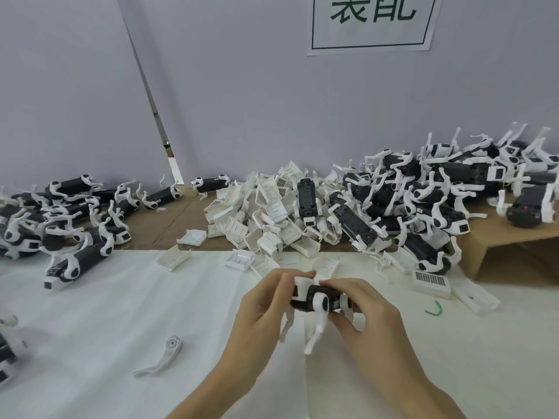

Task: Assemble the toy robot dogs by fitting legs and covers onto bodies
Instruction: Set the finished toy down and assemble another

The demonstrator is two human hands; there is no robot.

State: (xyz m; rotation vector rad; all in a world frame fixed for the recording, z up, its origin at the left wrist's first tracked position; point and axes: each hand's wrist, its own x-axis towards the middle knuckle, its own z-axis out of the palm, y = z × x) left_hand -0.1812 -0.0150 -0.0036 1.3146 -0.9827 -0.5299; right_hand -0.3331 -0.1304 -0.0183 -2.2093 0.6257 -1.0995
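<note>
Both hands meet low centre above the white worktop [90, 313], forearms coming in from the bottom edge. Left hand [260, 316] curls round the front end of the toy dog body [314, 296], thumb and fingers pinching its white cover [302, 285]. Right hand [372, 316] grips the rear end, fingers curled over the top, thumb underneath. Body is held level off the worktop, white legs [317, 328] hanging down. Loose leg [163, 358] lies left of the hands. Pile of white covers [266, 216] behind, dog heaps left [60, 219] and right [438, 204].
</note>
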